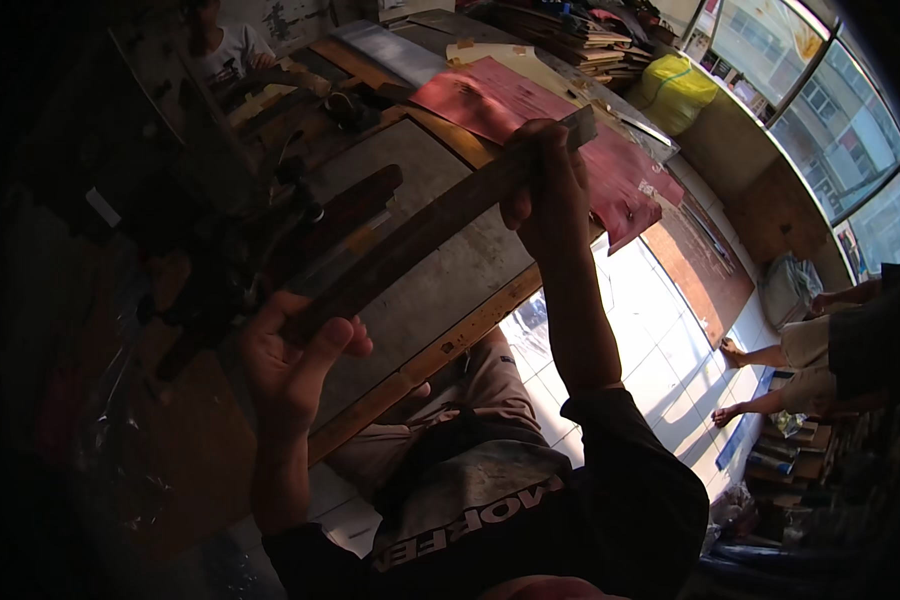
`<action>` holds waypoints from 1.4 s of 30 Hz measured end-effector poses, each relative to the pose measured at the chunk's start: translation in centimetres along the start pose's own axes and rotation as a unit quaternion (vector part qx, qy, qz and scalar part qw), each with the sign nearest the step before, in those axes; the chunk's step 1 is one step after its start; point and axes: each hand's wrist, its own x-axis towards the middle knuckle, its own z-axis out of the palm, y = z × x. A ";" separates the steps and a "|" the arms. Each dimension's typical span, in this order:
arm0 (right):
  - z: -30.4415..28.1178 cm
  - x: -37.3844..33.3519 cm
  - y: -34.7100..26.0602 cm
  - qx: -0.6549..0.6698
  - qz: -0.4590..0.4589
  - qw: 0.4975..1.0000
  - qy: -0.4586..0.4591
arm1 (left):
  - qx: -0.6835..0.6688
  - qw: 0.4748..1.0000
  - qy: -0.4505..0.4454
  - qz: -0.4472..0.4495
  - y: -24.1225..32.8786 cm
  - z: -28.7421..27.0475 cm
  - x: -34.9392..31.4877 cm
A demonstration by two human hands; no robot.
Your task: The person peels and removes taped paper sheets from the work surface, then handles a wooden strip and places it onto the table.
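A long, narrow dark bar (pixel 430 225), perhaps wood, spans the space above the workbench at a slant. Its lighter grey end points to the far right. Near the low end, my left hand (pixel 305 360) grips it, with the thumb on one side and fingertips curling round. My right hand (pixel 552 185) wraps round it close to the upper end. Beneath lies a worn grey board (pixel 460 265) set in the bench, whose front edge is a wooden strip (pixel 420 370). Another dark, narrow piece (pixel 355 200) lies on the bench beyond the bar.
Dark tools or machine parts (pixel 295 190) crowd the left. A red sheet (pixel 490 100) covers the far bench, and a yellow bag (pixel 675 92) stands by the windows. One person (pixel 235 50) is at the far left; another person (pixel 820 350) is at the right beside sunlit floor tiles (pixel 660 350).
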 end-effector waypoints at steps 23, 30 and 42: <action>-6.2 0.3 -0.2 0.173 0.045 0.983 -0.044 | 0.372 0.865 0.008 0.338 -1.6 5.0 -1.6; -9.5 -0.7 -3.1 0.143 0.003 0.990 -0.004 | 0.330 0.876 -0.033 0.349 -2.9 8.0 -0.3; -13.8 -6.4 -10.4 0.036 -0.061 0.991 0.113 | 0.173 0.925 -0.074 0.330 -7.7 14.0 -0.5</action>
